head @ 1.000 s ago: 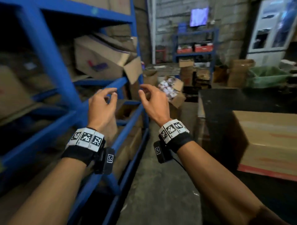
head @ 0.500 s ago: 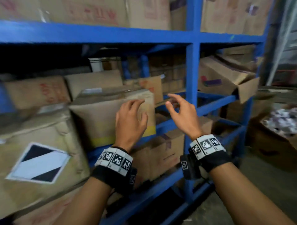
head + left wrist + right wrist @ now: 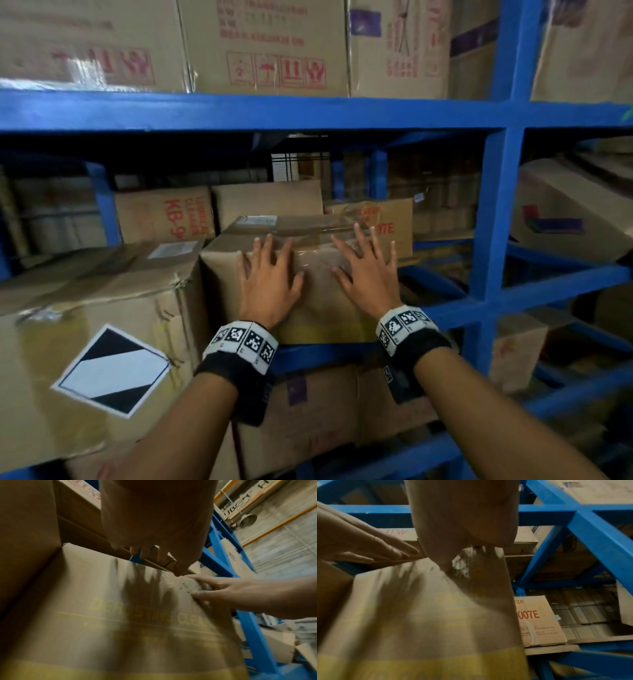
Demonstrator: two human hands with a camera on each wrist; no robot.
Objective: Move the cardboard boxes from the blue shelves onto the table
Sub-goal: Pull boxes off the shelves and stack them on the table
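Cardboard, brown and tape-sealed with a yellow band low on its front, the target box (image 3: 308,274) sits on the middle level of the blue steel shelving (image 3: 493,240). Left hand (image 3: 269,281) and right hand (image 3: 364,274) lie spread, fingers straight, against its front near the top edge, gripping nothing. Judged step: taking hold. Next, fingers must hook both side edges; a larger diamond-labelled carton (image 3: 102,329) crowds its left, while room opens rightward
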